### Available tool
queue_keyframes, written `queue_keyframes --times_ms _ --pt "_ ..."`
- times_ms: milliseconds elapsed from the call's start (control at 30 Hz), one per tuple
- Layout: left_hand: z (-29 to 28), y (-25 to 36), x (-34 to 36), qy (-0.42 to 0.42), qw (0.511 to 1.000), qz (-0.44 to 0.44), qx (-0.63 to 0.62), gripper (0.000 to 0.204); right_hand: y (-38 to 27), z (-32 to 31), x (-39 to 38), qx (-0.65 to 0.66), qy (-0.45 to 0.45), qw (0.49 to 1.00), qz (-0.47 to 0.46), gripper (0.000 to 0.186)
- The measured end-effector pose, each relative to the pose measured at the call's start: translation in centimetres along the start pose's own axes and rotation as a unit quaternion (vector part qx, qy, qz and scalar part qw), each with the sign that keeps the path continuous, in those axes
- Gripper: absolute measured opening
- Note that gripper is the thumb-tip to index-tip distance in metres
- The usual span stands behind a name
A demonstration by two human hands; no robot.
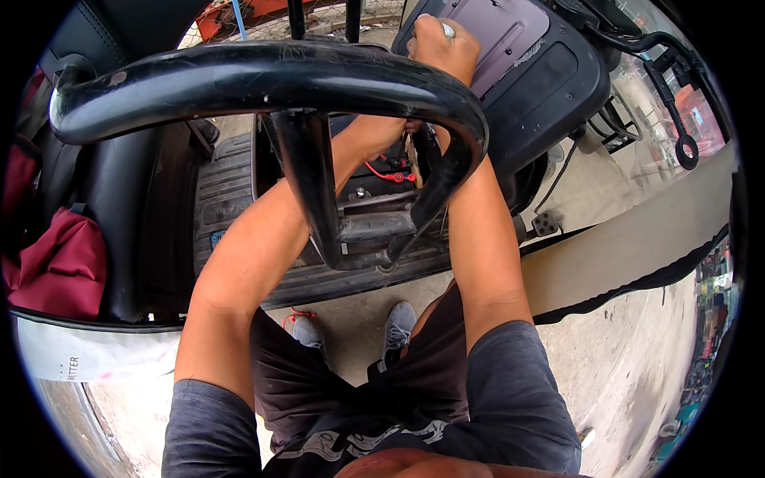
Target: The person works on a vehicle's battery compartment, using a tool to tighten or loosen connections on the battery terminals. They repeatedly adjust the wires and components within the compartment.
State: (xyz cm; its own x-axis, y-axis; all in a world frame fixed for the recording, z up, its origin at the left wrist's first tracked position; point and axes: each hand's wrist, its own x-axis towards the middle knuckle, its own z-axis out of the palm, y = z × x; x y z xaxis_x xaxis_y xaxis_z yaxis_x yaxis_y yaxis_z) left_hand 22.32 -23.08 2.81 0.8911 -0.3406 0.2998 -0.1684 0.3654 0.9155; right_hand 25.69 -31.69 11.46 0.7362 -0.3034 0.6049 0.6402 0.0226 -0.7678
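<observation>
A thick black tubular frame point(263, 76) crosses in front of me, with both forearms reaching behind it. My left hand point(381, 134) is low behind the tube, beside an open compartment with red cables point(390, 174) and metal terminals. Its fingers are mostly hidden, so I cannot tell what they touch. Farther forward, my right hand point(446, 49) is closed at the left edge of a dark panel with a purple-grey inset point(498, 36). It wears a ring. The curled fingertips are out of sight, and what they hold, if anything, cannot be made out.
A black seat point(131, 215) with burgundy cloth point(60, 259) is at left, beside a ribbed floor mat point(223, 191). A pedal point(545, 223) and black handlebar point(637, 41) are at right. A beige flap point(629, 231) stretches along the right side above concrete.
</observation>
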Motion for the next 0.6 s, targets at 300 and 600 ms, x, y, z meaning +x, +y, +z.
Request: queue_keyframes --times_ms 300,600 --pt "0.24 0.03 0.09 -0.002 1.000 -0.013 -0.019 0.021 -0.25 -0.19 -0.13 -0.023 0.017 0.999 -0.024 0.029" --pt "-0.01 -0.22 0.18 -0.002 1.000 -0.021 0.006 0.022 -0.63 -0.16 -0.25 -0.029 0.025 0.999 -0.022 0.029"
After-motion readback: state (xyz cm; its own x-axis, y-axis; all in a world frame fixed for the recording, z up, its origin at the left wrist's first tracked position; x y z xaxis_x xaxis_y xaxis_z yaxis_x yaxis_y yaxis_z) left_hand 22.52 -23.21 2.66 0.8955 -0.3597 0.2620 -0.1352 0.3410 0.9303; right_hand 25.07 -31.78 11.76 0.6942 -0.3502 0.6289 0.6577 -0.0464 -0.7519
